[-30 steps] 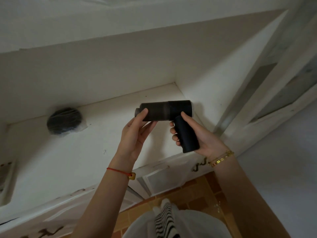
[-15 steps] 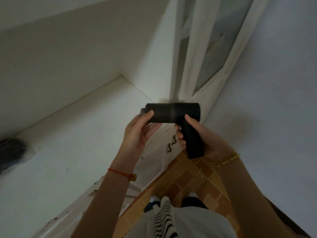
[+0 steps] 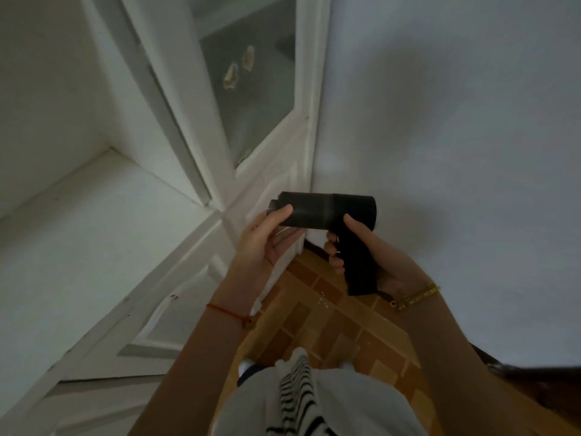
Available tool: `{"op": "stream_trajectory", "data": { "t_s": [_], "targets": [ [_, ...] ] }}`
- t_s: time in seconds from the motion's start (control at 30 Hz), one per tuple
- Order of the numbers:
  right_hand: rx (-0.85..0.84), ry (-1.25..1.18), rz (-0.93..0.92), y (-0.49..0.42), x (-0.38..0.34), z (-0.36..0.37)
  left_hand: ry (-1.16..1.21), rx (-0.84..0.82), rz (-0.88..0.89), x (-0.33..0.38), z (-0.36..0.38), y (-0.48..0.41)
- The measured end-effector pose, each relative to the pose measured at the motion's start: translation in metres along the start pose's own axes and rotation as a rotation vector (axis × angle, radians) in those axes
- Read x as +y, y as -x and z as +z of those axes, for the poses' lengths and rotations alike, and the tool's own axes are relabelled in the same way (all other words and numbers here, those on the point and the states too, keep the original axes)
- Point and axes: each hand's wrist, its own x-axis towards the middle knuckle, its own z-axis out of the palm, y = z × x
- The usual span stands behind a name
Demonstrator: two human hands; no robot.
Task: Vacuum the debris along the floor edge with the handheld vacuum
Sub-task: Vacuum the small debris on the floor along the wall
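While the right hand (image 3: 374, 262) is wrapping its fingers tight round the handheld vacuum (image 3: 330, 215) grip, the left hand (image 3: 264, 243) is pinching the barrel's nozzle end, thumb on top, above the tiled floor (image 3: 330, 319).

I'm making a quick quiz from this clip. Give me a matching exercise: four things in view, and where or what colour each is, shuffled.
Things:
1. handheld vacuum
2. thread bracelet
3. chain bracelet
4. floor

Descriptions:
A. gold, right wrist
B. brown tiles
C. black, held in both hands
D. red, left wrist

Pairs: 1-C, 2-D, 3-A, 4-B
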Motion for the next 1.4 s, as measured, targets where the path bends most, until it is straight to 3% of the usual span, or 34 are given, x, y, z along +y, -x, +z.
{"op": "stream_trajectory", "data": {
  "t_s": [0.37, 0.7, 1.4],
  "targets": [
    [0.022, 0.004, 0.012, 0.081, -0.026, -0.114, 0.033, -0.015, -0.058, -0.085, 0.111, -0.009],
    [0.048, -0.019, 0.003, 0.105, -0.042, -0.175, -0.007, -0.023, -0.076, -0.121, 0.163, -0.027],
    [0.054, -0.133, -0.022, 0.078, -0.049, -0.193, 0.034, -0.012, -0.147, -0.119, 0.163, -0.068]
  ]
}}
